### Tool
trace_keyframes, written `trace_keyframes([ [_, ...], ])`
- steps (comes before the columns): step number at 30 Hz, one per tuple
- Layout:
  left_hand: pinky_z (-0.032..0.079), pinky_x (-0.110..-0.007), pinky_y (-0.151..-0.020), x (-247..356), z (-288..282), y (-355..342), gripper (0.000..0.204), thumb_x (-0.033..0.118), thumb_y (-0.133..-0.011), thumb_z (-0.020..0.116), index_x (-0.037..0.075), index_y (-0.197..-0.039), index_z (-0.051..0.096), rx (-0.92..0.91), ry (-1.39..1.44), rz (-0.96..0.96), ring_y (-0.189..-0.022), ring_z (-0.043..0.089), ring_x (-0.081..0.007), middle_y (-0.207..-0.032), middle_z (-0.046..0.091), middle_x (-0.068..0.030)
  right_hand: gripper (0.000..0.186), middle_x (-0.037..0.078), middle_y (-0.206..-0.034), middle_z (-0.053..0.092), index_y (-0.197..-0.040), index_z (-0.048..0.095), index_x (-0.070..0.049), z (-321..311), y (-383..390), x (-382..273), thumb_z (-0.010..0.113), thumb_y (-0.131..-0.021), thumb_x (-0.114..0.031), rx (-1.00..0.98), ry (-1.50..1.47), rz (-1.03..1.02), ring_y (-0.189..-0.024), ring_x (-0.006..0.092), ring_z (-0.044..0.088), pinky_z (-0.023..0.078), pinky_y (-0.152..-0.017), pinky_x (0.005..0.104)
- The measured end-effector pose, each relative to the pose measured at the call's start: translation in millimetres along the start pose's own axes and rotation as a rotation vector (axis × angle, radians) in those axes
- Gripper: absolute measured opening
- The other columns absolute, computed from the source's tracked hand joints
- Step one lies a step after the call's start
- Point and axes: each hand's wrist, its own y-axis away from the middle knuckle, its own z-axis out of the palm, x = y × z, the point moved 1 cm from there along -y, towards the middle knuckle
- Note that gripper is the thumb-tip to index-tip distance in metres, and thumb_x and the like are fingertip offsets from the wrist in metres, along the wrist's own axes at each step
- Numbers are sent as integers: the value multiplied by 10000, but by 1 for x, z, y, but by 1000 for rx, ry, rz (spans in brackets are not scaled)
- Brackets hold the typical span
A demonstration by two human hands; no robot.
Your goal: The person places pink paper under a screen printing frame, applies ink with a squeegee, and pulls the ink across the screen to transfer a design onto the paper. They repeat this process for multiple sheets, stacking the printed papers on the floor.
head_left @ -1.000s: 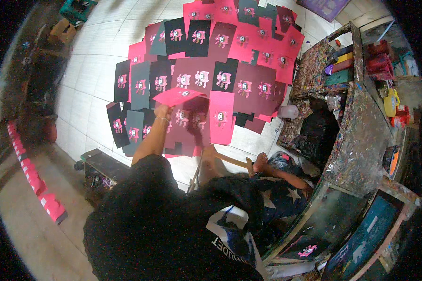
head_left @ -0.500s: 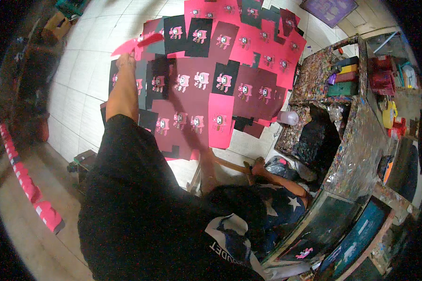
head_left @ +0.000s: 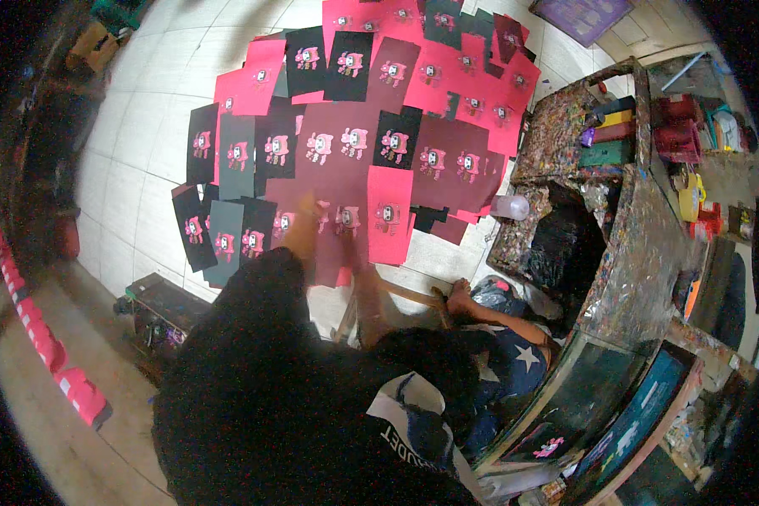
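My left hand (head_left: pixel 314 219), smeared by motion, is over a large maroon sheet (head_left: pixel 336 173) printed with several pink hooded cartoon figures. Its fingers are too blurred to show whether they hold anything. My right hand (head_left: pixel 353 255) is low over the same sheet's near edge, dim and blurred, with its fingers unclear. A small pink-red piece (head_left: pixel 343 276) shows beside it. Around both hands lie printed sheets in black, grey, maroon and pink, many overlapping. One pink sheet (head_left: pixel 260 80) lies at the upper left of the spread.
A paint-crusted bench (head_left: pixel 616 278) stands to the right, with a translucent cup (head_left: pixel 511 207) at its side. Framed screens (head_left: pixel 641 422) lean at the lower right. A dark box (head_left: pixel 164 308) sits left of my arm. My bare foot (head_left: pixel 459 297) rests near the sheets.
My left hand has let go of the pink sheet, which now lies flat at the upper left. That arm has swung back right and nearer, close to my right hand.
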Motion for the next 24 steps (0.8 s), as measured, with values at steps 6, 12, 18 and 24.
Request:
trace_keyframes([
  [6, 566, -340, -621, 229, 173, 157, 455, 348, -936, 754, -48, -1145, 678, -705, 170, -391, -751, 714, -193, -914, 723, -90, 476, 175, -1192, 710, -1255, 727, -97, -44, -22, 74, 473, -1088, -463, -113, 88, 30, -1025, 349, 666, 498, -861, 435],
  [12, 574, -301, -732, 520, 145, 255, 238, 155, -1039, 600, -8, -1176, 706, -1054, 297, 614, -827, 715, -138, -935, 753, -82, 579, 210, -1233, 721, -1293, 705, -26, -25, -56, 19, 554, -1018, -513, -197, -110, 321, -1099, 347, 700, 516, -966, 419],
  [18, 569, -380, -862, 657, 167, 470, 277, 201, -982, 678, 11, -1179, 719, -1622, 244, 1311, -985, 726, -298, -1060, 745, -175, 463, 220, -880, 706, -1055, 724, -11, -40, -83, 72, 634, -966, -457, 100, -34, -94, -839, 421, 679, 525, -756, 472],
  [24, 466, -469, -1104, 605, 207, 674, 592, 380, -934, 723, 6, -1376, 602, -1797, 746, 1955, -1248, 618, -355, -1376, 634, -183, 671, 172, -520, 474, -653, 604, 62, -48, -109, 57, 605, -966, -532, -22, -138, 155, -506, 282, 476, 425, -568, 451],
])
